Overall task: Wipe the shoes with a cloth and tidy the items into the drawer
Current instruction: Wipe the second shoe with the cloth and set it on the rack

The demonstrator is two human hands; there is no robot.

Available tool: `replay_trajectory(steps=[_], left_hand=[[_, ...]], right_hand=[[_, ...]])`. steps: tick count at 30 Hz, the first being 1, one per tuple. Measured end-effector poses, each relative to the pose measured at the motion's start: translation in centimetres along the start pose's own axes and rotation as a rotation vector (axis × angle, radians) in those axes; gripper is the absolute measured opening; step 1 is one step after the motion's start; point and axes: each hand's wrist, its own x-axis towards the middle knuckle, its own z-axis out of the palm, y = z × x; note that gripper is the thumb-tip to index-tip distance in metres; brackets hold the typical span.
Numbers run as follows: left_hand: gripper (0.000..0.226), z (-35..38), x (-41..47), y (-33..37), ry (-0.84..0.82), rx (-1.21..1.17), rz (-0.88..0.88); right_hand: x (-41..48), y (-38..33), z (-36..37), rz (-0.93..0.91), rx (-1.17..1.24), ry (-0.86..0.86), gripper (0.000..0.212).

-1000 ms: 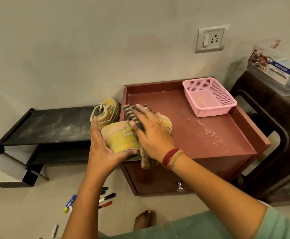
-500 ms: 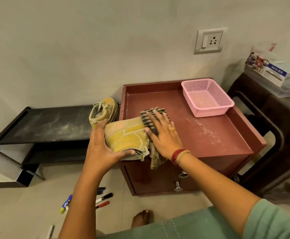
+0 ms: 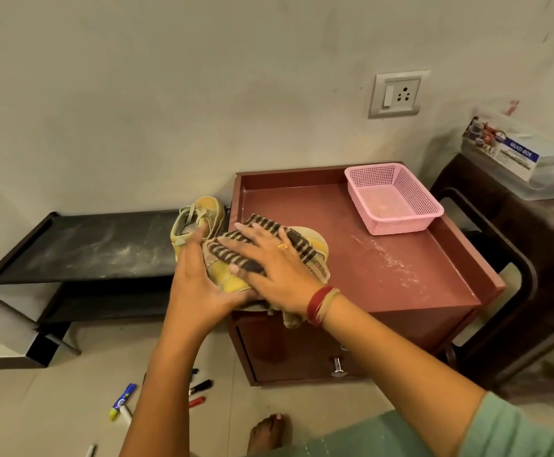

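Observation:
A yellow shoe lies on its side at the front left corner of the red-brown cabinet. My left hand grips its heel end from the left. My right hand presses a brown-striped cloth flat onto the shoe, fingers spread and straight. The cloth's tail hangs over the cabinet's front edge. A second yellow shoe stands on the black rack, just left of the cabinet. The drawer front with its metal knob is below my right wrist.
A pink mesh basket sits at the cabinet's back right; pale dust streaks lie in front of it. Markers and a glue stick lie on the floor near my foot. A dark table with a plastic box stands right.
My right hand slid the cloth toward the shoe's toe, then back left over its middle. My left hand kept its grip on the heel end.

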Motion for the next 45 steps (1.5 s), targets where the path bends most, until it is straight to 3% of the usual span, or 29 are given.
replay_trajectory(steps=[3, 10, 15, 17, 21, 23, 25, 27, 30, 34, 36, 38, 40, 42, 45], left_hand=[[0.133, -0.1, 0.0, 0.2, -0.011, 0.024, 0.013], [0.125, 0.0, 0.7, 1.2, -0.003, 0.083, 0.009], [0.125, 0.2, 0.6, 2.7, 0.012, 0.099, -0.011], [0.126, 0.0, 0.9, 3.4, -0.006, 0.127, -0.024], [0.131, -0.4, 2.3, 6.0, -0.086, 0.253, 0.093], [0.119, -0.3, 3.0, 7.6, -0.136, 0.321, 0.190], [0.109, -0.3, 3.7, 8.9, -0.179, 0.370, 0.284], [0.110, -0.5, 4.4, 9.9, -0.241, 0.405, 0.333], [0.119, -1.1, 5.3, 10.4, -0.316, 0.440, 0.332], [0.118, -1.6, 6.6, 10.2, -0.402, 0.456, 0.334], [0.116, -1.6, 7.3, 10.1, -0.433, 0.502, 0.325], [0.115, -1.6, 8.0, 10.2, -0.433, 0.603, 0.341], [0.113, -1.3, 8.4, 10.5, -0.410, 0.708, 0.389], [0.105, -1.0, 8.5, 10.9, -0.393, 0.768, 0.463], [0.098, -0.7, 8.5, 11.4, -0.381, 0.804, 0.581]], right_hand=[[-0.7, 1.4, 0.3, -0.009, -0.028, 0.012, 0.048], [-3.2, 8.4, 0.8, 0.482, 0.153, 0.297, 0.054], [-3.1, 10.1, 0.1, 0.642, 0.294, 0.312, 0.039], [-2.9, 9.2, -1.2, 0.684, 0.349, 0.421, 0.032], [-3.5, 3.3, -2.9, 0.316, 0.283, 0.472, 0.046], [-3.2, 1.2, -3.3, 0.080, 0.188, 0.439, 0.049], [-2.8, 0.6, -3.6, -0.019, 0.170, 0.403, 0.056], [-3.0, 1.1, -3.8, -0.007, 0.238, 0.427, 0.055], [-4.1, 3.6, -3.4, 0.190, 0.278, 0.466, 0.045], [-5.3, 7.9, -3.5, 0.615, 0.269, 0.348, 0.030], [-5.5, 9.0, -4.1, 0.796, 0.339, 0.237, 0.031], [-5.4, 9.2, -5.1, 0.891, 0.419, 0.281, 0.034], [-5.3, 8.2, -6.4, 0.829, 0.414, 0.466, 0.032], [-5.3, 6.3, -7.7, 0.632, 0.412, 0.602, 0.029], [-5.3, 3.4, -9.0, 0.311, 0.354, 0.650, 0.029]])
